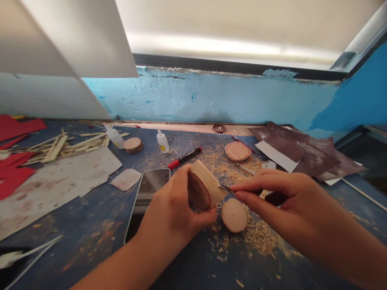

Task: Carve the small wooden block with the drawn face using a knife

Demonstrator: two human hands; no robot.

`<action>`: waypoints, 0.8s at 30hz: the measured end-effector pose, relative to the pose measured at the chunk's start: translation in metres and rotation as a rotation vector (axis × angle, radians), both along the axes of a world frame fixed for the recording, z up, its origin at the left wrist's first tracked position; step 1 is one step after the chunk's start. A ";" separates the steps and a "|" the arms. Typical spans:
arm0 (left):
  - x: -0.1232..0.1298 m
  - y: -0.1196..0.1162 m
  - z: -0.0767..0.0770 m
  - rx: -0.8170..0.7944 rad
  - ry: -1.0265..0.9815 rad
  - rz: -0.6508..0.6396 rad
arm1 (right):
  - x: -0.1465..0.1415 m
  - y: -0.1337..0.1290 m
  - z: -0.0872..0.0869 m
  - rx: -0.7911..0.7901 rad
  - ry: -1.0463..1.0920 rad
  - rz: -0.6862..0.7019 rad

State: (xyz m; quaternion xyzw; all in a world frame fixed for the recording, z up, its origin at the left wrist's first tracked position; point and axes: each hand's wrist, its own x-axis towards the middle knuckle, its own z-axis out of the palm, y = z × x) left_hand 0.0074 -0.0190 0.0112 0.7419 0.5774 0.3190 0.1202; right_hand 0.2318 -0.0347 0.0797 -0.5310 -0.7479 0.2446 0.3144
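A pale wood piece [207,186] with a dark, red-rimmed oval face is tilted up above the table, my left hand [178,203] closed around its left side and lower edge. Pinched between the thumb and fingers of my right hand [276,195] is a thin metal-tipped tool [226,188], its tip at the right side of the wood. Under the hands lies a round wood slice [234,215] among shavings [263,237]. Behind them, another slice with red marks [238,151] rests on the table.
A phone [146,197] lies left of centre, near a red marker [185,158] and a white bottle [163,141]. Wood strips [56,148] and stained grey card [60,189] cover the left. Dark sandpaper sheets [314,155] are at the right, a blue wall [211,96] behind.
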 end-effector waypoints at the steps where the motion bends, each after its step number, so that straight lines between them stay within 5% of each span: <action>1: 0.000 0.000 -0.001 0.013 -0.001 -0.007 | -0.001 0.000 0.000 -0.002 0.001 0.001; 9: 0.002 -0.005 -0.010 0.083 0.016 -0.116 | -0.007 -0.001 -0.011 0.002 0.032 -0.030; 14: -0.022 0.000 0.010 0.024 0.110 -0.354 | -0.012 0.006 -0.027 -0.124 0.045 0.022; 18: -0.063 0.021 0.020 -0.025 0.230 -0.123 | -0.012 0.008 -0.028 -0.118 0.017 0.025; 21: -0.084 0.032 0.011 -0.156 0.514 0.162 | -0.013 0.009 -0.025 -0.109 0.004 0.038; 24: -0.087 0.033 0.002 -0.176 0.673 0.270 | -0.013 0.011 -0.025 -0.110 -0.003 0.045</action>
